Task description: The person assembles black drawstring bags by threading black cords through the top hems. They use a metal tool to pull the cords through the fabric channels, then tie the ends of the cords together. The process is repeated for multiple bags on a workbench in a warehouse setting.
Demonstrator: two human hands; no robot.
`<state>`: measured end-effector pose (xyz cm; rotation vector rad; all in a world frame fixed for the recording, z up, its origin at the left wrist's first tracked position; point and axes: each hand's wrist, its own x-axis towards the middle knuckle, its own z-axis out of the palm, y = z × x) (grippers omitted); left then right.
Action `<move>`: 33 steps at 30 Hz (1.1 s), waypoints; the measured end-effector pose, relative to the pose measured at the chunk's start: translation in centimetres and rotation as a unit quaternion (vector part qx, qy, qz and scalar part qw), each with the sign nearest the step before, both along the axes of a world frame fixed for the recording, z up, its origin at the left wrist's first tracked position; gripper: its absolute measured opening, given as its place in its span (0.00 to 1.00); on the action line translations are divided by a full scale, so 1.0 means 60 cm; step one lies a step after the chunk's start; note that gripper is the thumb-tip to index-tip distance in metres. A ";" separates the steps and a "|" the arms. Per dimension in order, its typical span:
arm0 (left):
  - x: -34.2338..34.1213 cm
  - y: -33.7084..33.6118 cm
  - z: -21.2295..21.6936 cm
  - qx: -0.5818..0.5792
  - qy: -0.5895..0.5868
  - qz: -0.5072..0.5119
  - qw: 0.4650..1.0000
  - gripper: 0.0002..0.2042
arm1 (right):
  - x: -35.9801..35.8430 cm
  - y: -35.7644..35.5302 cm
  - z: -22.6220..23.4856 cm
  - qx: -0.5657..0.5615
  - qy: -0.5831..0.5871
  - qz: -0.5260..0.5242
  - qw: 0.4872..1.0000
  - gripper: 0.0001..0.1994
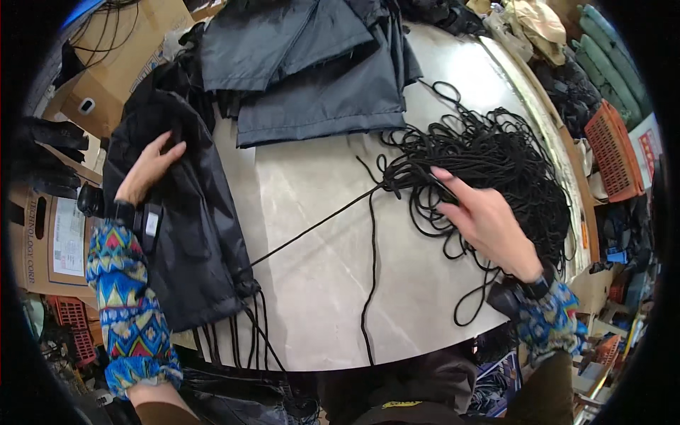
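far left of the pale round table (319, 283): brown cardboard boxes (92, 92) stacked at the edge of view, a red plastic crate (71, 333) lower down. at the table's left rim: left hand (145, 170), fingers spread and nearly flat, palm pressed down on a black crumpled nylon garment (184, 234) draped over that rim, gripping nothing that can be made out; wrist strapped with a small black device, forearm in a bright patterned sleeve (127, 312) of blue, yellow and red. from the garment's lower hem, at the table's near-left edge: several black cord ends (244, 333) hanging off, one taut black cord (312, 227) running up and right across the bare tabletop. at the table's far side: a stack of flat dark grey folded fabric pieces (319, 71), partly overlapping the garment's top. on the table's right half: a big tangled heap of thin black cord (489, 163), loops spilling toward the near edge. over that heap: right hand (489, 227), fingers loosely extended and slightly curled, fingertips buried among strands where the taut cord meets the heap; whether a strand is actually pinched cannot be told. beyond the table's right rim: an orange plastic basket (613, 152), green padded items (613, 64) above it, beige cloth (538, 25) near the top.
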<state>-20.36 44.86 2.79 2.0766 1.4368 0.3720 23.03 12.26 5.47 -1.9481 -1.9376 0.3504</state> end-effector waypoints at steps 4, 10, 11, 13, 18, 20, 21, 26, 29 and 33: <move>0.051 -0.138 0.039 0.271 0.060 -0.085 0.957 0.23 | 0.029 0.047 -0.067 0.029 -0.084 -0.025 0.996 0.19; 0.272 -0.405 -0.060 0.138 -0.130 -0.163 0.968 0.16 | -0.013 0.017 -0.008 -0.013 0.074 -0.036 0.997 0.14; 0.299 -0.426 -0.069 0.139 -0.171 -0.159 0.962 0.16 | -0.020 0.006 0.011 -0.013 0.085 -0.032 0.996 0.13; 0.325 -0.432 -0.042 -0.053 -0.185 -0.176 0.965 0.14 | -0.006 -0.014 -0.001 0.072 0.074 -0.005 0.995 0.12; 0.246 -0.401 0.053 -0.164 -0.452 0.000 0.876 0.10 | 0.154 -0.080 -0.034 0.191 -0.042 -0.211 0.958 0.08; 0.160 -0.360 0.081 -0.096 -0.451 0.070 0.884 0.08 | 0.246 -0.133 -0.037 0.168 -0.112 -0.278 0.939 0.09; 0.114 -0.341 0.071 -0.048 -0.400 0.096 0.910 0.08 | 0.253 -0.153 -0.037 0.134 -0.121 -0.280 0.943 0.09; 0.124 -0.433 0.063 0.401 0.283 -0.046 0.870 0.21 | 0.120 -0.144 0.010 0.067 0.193 -0.143 0.968 0.10; 0.224 -0.496 0.079 0.199 0.035 -0.144 0.969 0.20 | 0.091 -0.161 0.033 -0.015 0.313 -0.105 0.944 0.10; 0.366 -0.578 0.036 0.009 -0.259 -0.167 0.951 0.18 | 0.065 -0.176 0.033 -0.079 0.352 -0.046 0.932 0.09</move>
